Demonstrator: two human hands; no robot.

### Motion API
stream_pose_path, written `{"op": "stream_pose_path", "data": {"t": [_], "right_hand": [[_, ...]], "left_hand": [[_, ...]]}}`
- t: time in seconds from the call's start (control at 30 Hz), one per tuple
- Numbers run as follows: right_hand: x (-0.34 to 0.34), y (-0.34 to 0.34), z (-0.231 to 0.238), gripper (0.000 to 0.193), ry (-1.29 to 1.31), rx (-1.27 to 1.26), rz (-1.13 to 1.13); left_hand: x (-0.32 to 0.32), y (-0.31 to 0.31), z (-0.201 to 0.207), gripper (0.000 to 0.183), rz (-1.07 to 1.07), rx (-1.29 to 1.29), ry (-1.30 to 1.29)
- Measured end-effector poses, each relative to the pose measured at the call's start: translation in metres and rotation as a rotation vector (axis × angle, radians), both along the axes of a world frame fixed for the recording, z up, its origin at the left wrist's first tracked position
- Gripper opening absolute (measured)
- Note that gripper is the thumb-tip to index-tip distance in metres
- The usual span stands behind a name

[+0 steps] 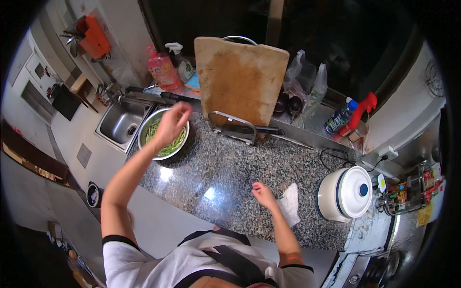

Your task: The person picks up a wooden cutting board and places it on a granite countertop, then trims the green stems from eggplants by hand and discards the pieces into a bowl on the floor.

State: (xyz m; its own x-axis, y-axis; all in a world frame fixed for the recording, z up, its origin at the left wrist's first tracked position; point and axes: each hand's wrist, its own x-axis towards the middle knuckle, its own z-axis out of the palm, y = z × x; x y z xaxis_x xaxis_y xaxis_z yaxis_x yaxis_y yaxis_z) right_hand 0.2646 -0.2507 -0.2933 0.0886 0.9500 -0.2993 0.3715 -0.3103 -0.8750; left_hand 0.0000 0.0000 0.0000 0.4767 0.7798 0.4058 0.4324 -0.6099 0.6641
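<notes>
My left hand (pixel 174 123) is raised over the right part of a metal bowl (pixel 140 139) and hides some of it. Its fingers are bent and partly apart, and I see nothing held in them. Cut green beans (pixel 169 148) fill the bowl, which stands on the speckled stone counter (pixel 218 170) beside the sink. Over the counter's middle, my right hand (pixel 263 194) has its fingers curled in, with no object showing. A crumpled white cloth (pixel 289 204) lies just right of that hand.
A wooden cutting board (pixel 242 79) stands upright in a metal rack (pixel 234 126) at the back. Left are a steel sink (pixel 124 120) and a pink soap bottle (pixel 162 69). Eggplants (pixel 288 103) rest on the ledge; a white lidded cooker (pixel 343 194) stands right, near a red spray bottle (pixel 353 117).
</notes>
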Motion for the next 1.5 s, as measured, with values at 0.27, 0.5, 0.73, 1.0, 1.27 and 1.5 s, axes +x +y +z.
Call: {"op": "stream_pose_path", "data": {"t": [0.27,0.5,0.73,1.0,1.27,1.5], "right_hand": [[-0.047,-0.052,-0.011,0.020,0.110,0.124,-0.023],[-0.066,-0.077,-0.013,0.019,-0.049,0.205,-0.124],[-0.066,-0.071,-0.012,0.020,-0.039,0.144,-0.185],[-0.056,-0.067,-0.021,0.018,0.020,0.072,-0.109],[-0.054,-0.012,0.021,0.028,0.607,0.034,0.043],[-0.100,0.057,0.031,0.073,1.596,0.240,-0.195]], "left_hand": [[0.154,0.110,0.092,0.033,0.073,0.751,0.352],[0.189,0.131,0.109,0.016,0.117,0.570,0.726],[0.177,0.131,0.124,0.023,0.023,0.938,0.810],[0.164,0.050,0.243,0.010,0.057,1.185,0.605],[0.108,-0.079,0.274,0.017,0.277,1.007,0.592],[0.071,-0.026,0.213,0.029,0.156,0.749,0.659]]}}
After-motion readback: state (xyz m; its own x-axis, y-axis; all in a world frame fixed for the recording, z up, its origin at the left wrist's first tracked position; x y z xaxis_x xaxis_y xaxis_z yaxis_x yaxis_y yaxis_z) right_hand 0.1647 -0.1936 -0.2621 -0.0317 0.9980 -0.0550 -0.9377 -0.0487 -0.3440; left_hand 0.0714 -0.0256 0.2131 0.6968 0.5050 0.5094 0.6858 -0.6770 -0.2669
